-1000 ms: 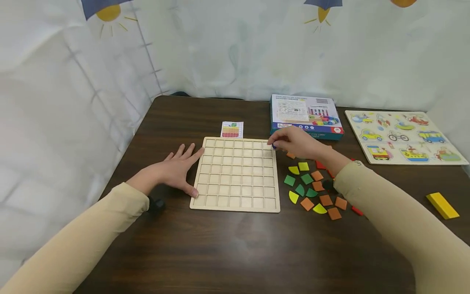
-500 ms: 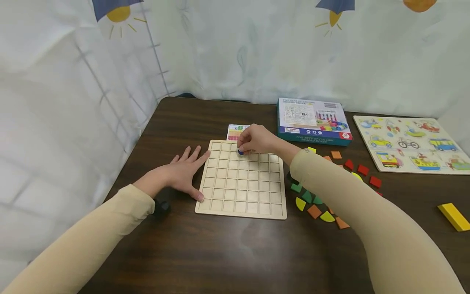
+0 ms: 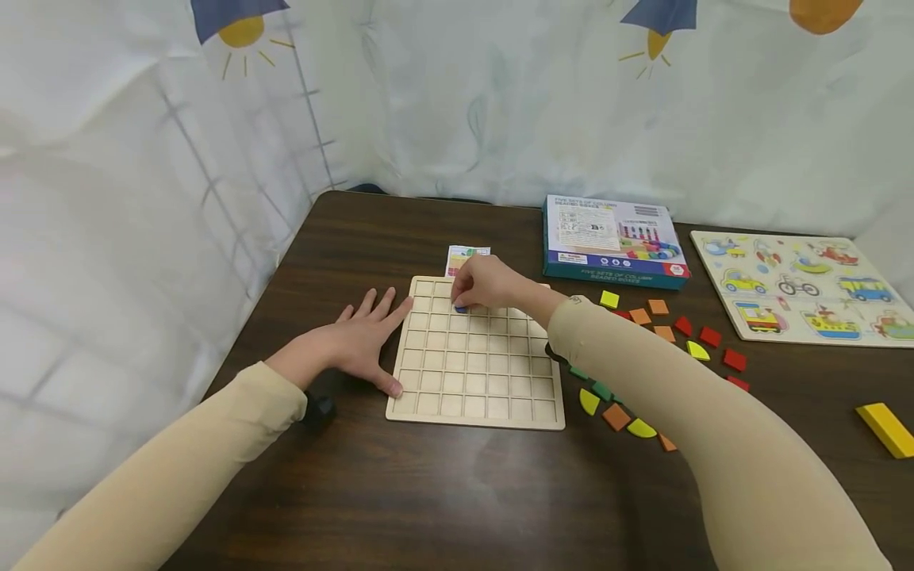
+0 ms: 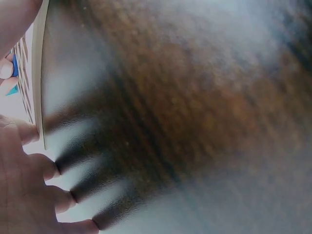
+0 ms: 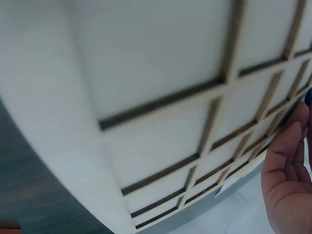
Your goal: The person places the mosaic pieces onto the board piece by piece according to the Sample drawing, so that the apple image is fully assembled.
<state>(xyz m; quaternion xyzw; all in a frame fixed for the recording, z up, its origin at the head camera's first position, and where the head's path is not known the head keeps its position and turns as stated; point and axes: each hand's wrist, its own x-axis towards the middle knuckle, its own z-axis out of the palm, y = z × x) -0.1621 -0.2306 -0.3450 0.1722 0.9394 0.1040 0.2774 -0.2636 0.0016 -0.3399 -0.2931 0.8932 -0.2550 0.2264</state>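
A square wooden grid board (image 3: 466, 362) lies on the dark table in the head view. Between the thumb and fingers of my right hand (image 3: 489, 283) is a small blue piece (image 3: 460, 309), pinched low over cells in the board's upper part. The left wrist view also catches this blue tile (image 4: 15, 66) at its left edge. My left hand (image 3: 360, 339) has its fingers spread beside the board, thumb at the lower left edge and index fingertip at the upper left. A printed pattern card (image 3: 458, 255) lies just behind the board, partly covered by my right hand.
Right of the board are several loose tiles, such as a red tile (image 3: 734, 359) and a yellow quarter-round (image 3: 698, 350); my right sleeve hides some. Behind them lie a boxed toy (image 3: 614, 238) and a vehicle picture puzzle (image 3: 800, 285). A yellow block (image 3: 887, 430) sits far right.
My right hand has carried the blue piece leftward from the board's top right corner to its upper part left of centre. The left hand keeps its place at the board. The head view has shifted slightly.
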